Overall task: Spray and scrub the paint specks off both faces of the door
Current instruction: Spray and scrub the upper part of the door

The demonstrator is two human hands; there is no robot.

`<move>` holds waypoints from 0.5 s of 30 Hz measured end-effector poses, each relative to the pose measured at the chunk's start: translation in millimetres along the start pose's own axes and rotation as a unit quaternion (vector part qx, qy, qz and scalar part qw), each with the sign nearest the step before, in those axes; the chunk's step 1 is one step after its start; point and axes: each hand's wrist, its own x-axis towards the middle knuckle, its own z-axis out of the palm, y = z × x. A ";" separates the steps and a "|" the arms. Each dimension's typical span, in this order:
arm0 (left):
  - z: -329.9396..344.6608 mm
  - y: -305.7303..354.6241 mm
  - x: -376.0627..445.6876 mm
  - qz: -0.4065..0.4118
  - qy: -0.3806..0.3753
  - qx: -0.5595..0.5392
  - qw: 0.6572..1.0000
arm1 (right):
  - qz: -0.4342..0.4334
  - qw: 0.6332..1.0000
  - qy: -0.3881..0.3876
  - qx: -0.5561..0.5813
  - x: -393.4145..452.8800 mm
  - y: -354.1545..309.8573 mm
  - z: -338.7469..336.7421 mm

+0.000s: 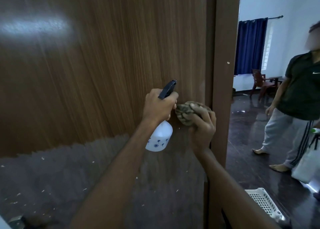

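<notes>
Gripping a white spray bottle, the left hand faces the door; the right hand clutches a cloth against it. Beyond the door stand a person and a basket.

Spray bottle in left hand, cloth in right hand, against door

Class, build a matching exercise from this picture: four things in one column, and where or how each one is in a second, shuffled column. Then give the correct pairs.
Column 1
1. spray bottle
2. scrub pad
3. white basket
4. blue curtain

Column 2
A. hanging at the far room's window
B. gripped in the left hand
C. on the floor, lower right
D. held against the door by the right hand

Pairs: 1-B, 2-D, 3-C, 4-A
</notes>
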 end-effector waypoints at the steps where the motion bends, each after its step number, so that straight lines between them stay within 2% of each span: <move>1: 1.7 1.1 1.5 0.002 -0.001 0.004 1.000 | -0.001 1.000 0.011 0.007 17.8 -1.1 1.0; 4: 7.7 3.0 5.1 0.005 -0.002 0.009 1.000 | -0.009 0.998 0.067 0.019 77.8 -9.7 5.0; 6: 12.8 4.6 7.2 0.010 -0.002 0.011 1.000 | -0.011 0.996 0.086 0.010 85.3 -10.1 7.3; 11: 20.3 3.1 7.0 0.014 -0.003 0.010 1.000 | 0.007 1.000 0.022 -0.018 9.7 6.5 -6.7; 15: 20.5 0.6 5.7 0.012 0.003 0.014 1.000 | -0.017 0.999 0.049 0.004 76.9 -1.0 -1.0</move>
